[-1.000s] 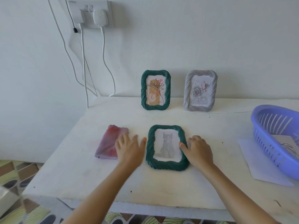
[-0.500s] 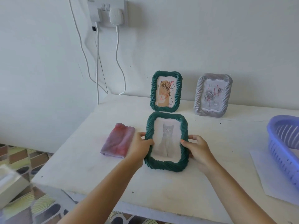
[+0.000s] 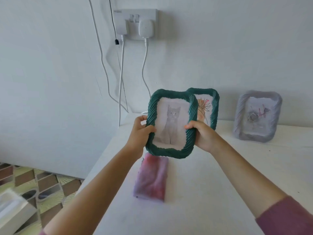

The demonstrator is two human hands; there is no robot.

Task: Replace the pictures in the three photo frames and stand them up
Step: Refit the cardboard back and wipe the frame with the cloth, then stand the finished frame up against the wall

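A green twisted-rim photo frame with a grey cat picture (image 3: 171, 123) is held up in the air above the white table (image 3: 203, 192). My left hand (image 3: 140, 133) grips its left edge and my right hand (image 3: 201, 134) grips its right edge, thumbs on the front. Behind it a second green frame with a flower drawing (image 3: 208, 107) stands against the wall, partly hidden. A grey frame with a rose drawing (image 3: 257, 116) stands upright further right.
A folded pink and purple cloth (image 3: 151, 177) lies on the table below the held frame. A wall socket with two plugs (image 3: 135, 23) and hanging white cables (image 3: 121, 82) is above. The table's left edge drops to a patterned floor (image 3: 42, 184).
The cat frame lay flat on the table with my hands beside it. Both hands took its sides, tipped it up and lifted it off the table. The view shifted left.
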